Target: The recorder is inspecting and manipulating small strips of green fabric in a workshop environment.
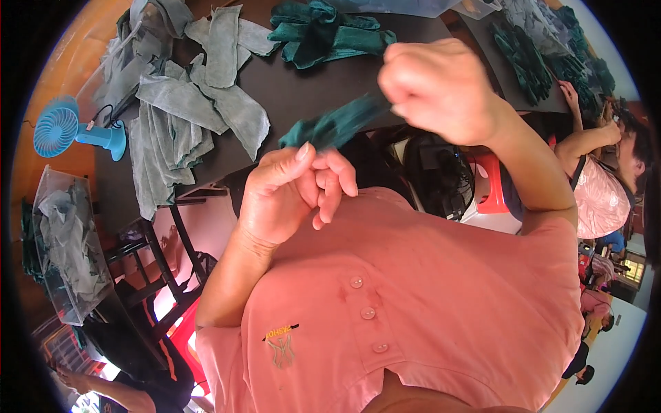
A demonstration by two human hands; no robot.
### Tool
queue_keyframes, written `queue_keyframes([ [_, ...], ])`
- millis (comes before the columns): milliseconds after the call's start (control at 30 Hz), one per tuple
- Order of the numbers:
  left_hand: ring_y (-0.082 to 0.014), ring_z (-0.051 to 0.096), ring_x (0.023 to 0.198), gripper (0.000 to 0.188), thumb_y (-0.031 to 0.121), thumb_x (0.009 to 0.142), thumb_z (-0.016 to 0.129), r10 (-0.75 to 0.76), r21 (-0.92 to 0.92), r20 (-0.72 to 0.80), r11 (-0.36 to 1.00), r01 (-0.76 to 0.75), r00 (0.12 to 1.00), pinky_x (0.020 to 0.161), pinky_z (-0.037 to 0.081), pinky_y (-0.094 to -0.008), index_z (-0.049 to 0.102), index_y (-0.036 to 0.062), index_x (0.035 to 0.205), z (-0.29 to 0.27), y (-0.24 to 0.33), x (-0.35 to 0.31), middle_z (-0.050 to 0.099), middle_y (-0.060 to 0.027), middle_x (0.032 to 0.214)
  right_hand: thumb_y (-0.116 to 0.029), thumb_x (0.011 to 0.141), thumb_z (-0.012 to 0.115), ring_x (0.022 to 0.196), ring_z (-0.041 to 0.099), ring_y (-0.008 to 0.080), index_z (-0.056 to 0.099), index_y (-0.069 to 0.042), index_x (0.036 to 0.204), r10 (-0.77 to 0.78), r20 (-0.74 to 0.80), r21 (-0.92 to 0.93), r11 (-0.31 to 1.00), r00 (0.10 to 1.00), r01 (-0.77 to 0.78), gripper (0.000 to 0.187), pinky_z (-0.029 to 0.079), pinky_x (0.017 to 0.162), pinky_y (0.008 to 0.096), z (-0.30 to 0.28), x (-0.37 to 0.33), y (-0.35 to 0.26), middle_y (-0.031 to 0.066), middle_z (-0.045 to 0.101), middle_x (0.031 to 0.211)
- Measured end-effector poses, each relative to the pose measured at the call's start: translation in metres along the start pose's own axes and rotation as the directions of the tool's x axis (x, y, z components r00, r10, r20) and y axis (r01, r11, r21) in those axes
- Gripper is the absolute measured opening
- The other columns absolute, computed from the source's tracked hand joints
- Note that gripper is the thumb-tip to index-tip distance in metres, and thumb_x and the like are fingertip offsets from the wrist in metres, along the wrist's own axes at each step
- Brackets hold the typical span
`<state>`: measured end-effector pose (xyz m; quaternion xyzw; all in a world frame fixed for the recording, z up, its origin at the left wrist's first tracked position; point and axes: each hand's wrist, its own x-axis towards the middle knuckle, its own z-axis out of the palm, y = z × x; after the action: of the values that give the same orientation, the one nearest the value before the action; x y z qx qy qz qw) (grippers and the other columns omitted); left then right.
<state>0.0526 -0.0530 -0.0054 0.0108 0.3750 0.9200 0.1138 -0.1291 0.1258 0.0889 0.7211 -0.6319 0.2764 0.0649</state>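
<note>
A dark green velvet piece (334, 127), smeared by motion, stretches between my two hands above the table's near edge. Thumb and forefinger of my left hand (292, 186) pinch its left end, while the other fingers curl loosely. My right hand (441, 89) is closed in a fist, higher and to the right, at the piece's other end; its fingertips are blurred. Beyond them lies a small pile of green velvet pieces (323, 34). Grey-green fabric pieces (186, 103), long and flat, lie loosely heaped on the left of the table.
A blue fan (58, 127) stands at the left edge of the dark table (268, 89). Left of me is a clear bin (82, 289) of grey fabric. A black bag (441, 172) and red stool (490, 182) are at right. Another person (599, 186) works there.
</note>
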Motion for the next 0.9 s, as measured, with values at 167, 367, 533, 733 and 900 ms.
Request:
queue_keyframes([
  [167, -0.0234, 0.057, 0.052, 0.062, 0.046, 0.097, 0.045, -0.075, -0.217, -0.096, 0.975, 0.053, 0.993, 0.042, 0.04, -0.0328, 0.067, -0.0087, 0.08, -0.014, -0.006, -0.006, 0.066, -0.0212, 0.085, -0.005, 0.074, 0.066, 0.07, 0.052, 0.0118, 0.055, -0.005, 0.085, 0.348, -0.004, 0.421, 0.851, 0.937, -0.315, 0.015, 0.037, 0.056, 0.0269, -0.028, -0.022, -0.009, 0.0027, 0.052, 0.076],
  [367, -0.0227, 0.058, 0.053, 0.058, 0.046, 0.096, 0.047, -0.097, -0.295, -0.04, 0.952, 0.081, 0.994, 0.042, 0.04, -0.0306, 0.066, -0.0078, 0.086, 0.0, -0.005, 0.004, 0.065, -0.0209, 0.081, -0.001, 0.06, 0.073, 0.071, 0.058, 0.0214, 0.061, -0.008, 0.094, 0.121, -0.18, 0.134, 0.986, 0.976, -0.097, 0.037, 0.046, 0.055, 0.0347, 0.047, -0.014, -0.031, 0.0057, 0.056, 0.085],
  [533, -0.0192, 0.058, 0.057, 0.029, 0.03, 0.093, 0.061, -0.166, -0.073, 0.177, 0.981, 0.181, 0.97, 0.048, 0.045, -0.0263, 0.063, 0.0133, 0.117, -0.002, -0.007, -0.016, 0.064, -0.0228, 0.091, 0.004, 0.064, 0.073, 0.061, 0.057, 0.0226, 0.06, 0.002, 0.075, 0.285, -0.169, 0.522, 0.838, 0.943, -0.16, 0.017, 0.042, 0.052, 0.031, 0.036, -0.02, -0.023, 0.0135, 0.059, 0.068],
  [733, -0.024, 0.06, 0.066, 0.062, 0.008, 0.086, 0.062, -0.125, -0.035, 0.386, 0.988, 0.15, 0.914, 0.059, 0.049, -0.0291, 0.048, 0.0278, 0.143, -0.027, -0.016, -0.031, 0.06, -0.035, 0.105, 0.006, 0.062, 0.069, 0.062, 0.059, 0.0169, 0.057, 0.003, 0.07, 0.445, -0.079, 0.7, 0.661, 0.892, -0.268, 0.014, 0.043, 0.056, 0.0261, 0.034, -0.035, -0.026, 0.0104, 0.06, 0.066],
  [900, -0.0194, 0.064, 0.079, 0.054, 0.019, 0.076, 0.074, -0.039, 0.43, -0.025, 0.902, 0.046, 0.999, 0.068, 0.05, -0.0278, 0.062, -0.0072, 0.122, -0.057, 0.016, -0.078, 0.068, -0.0161, 0.098, 0.004, 0.064, 0.062, 0.073, 0.061, 0.0135, 0.063, -0.002, 0.081, 0.621, -0.166, 0.739, 0.592, 0.766, -0.32, 0.018, 0.048, 0.065, 0.0258, -0.048, -0.088, 0.023, 0.0063, 0.062, 0.076],
])
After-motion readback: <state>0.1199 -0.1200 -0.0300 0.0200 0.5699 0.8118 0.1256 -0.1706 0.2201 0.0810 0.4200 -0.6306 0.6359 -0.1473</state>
